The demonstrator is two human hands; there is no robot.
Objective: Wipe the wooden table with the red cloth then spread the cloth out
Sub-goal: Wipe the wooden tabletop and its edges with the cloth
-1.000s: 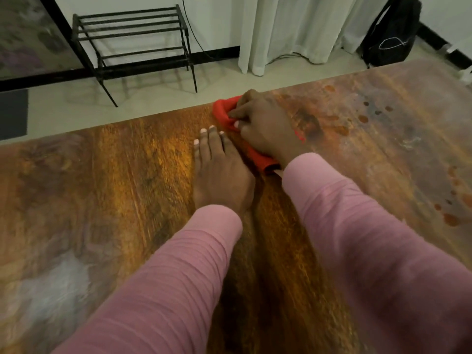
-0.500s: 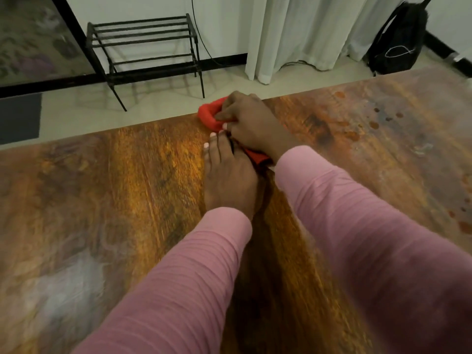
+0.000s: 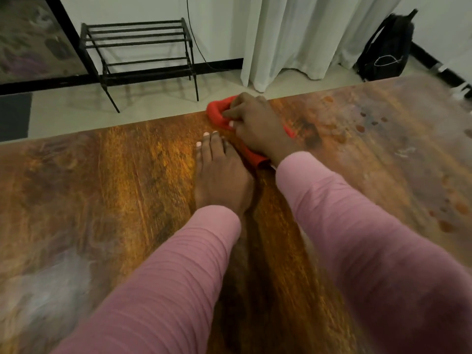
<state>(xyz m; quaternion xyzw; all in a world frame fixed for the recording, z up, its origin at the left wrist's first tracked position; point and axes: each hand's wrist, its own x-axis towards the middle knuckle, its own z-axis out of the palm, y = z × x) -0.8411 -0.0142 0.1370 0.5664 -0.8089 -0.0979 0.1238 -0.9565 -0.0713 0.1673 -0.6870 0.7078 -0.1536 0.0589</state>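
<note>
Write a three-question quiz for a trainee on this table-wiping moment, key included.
1. True or false: the red cloth lies spread flat on the wooden table.
2. Which of the hands grips the cloth? A) left B) right C) neither
3. Fill in: the left hand lies ___ on the table, fingers straight.
Key: 1 false, it is bunched up. 2 B, the right hand. 3 flat.
</note>
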